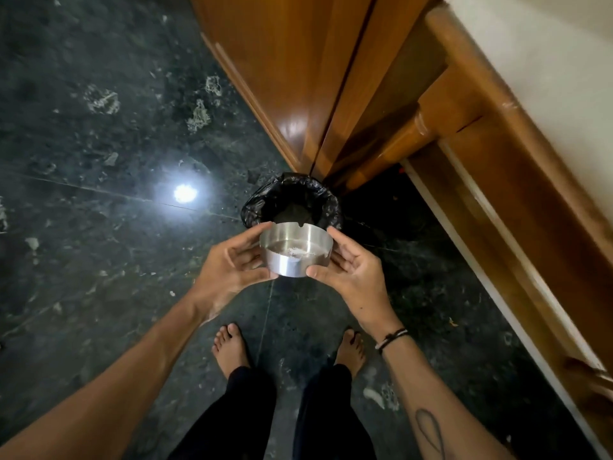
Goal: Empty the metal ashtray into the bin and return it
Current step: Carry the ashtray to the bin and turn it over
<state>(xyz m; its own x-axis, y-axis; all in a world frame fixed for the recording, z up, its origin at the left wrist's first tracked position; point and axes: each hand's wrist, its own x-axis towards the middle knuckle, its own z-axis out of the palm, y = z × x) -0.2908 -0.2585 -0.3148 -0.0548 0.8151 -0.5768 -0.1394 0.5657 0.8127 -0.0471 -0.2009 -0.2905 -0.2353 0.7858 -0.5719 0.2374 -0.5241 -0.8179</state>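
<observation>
Mid-frame: left hand (232,263) & right hand (351,270) clamped on ashtray (295,257) sides, upright, ash inside, near bin (292,200); tipping & return both left.

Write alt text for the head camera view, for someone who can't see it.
Two hands, left hand and right hand, hold a metal ashtray with pale ash inside, above a black-lined bin on a dark stone floor. Bare feet show below, wooden furniture behind.
</observation>
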